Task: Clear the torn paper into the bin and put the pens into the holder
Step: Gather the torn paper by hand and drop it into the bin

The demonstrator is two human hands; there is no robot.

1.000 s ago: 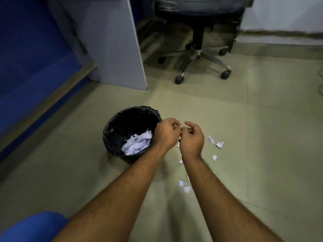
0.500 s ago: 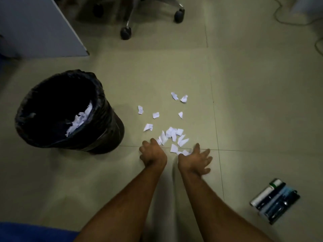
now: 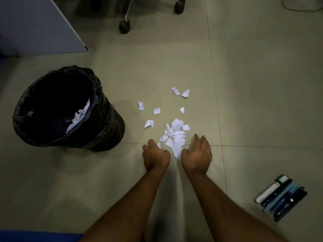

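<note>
A pile of torn paper (image 3: 175,137) lies on the tiled floor, with loose scraps (image 3: 157,110) scattered beyond it. My left hand (image 3: 155,156) rests at the pile's near left edge, its fingers curled around a scrap that sticks out between them. On the near right edge of the pile, my right hand (image 3: 197,153) lies cupped, fingers loosely extended along the floor. The black-lined bin (image 3: 111,130) stands to the left and has torn paper (image 3: 76,117) inside. Several pens and markers (image 3: 281,198) lie side by side on the floor at the lower right. No holder is in view.
Office chair casters (image 3: 124,27) stand at the top of the view. A grey partition panel (image 3: 35,27) fills the upper left corner. A cable (image 3: 297,7) loops at the top right. Something blue (image 3: 35,235) shows at the bottom left edge.
My view has dropped from the bin and chair down to the floor. Both hands have come down from above the bin to the paper pile, and the right hand has closed in against it.
</note>
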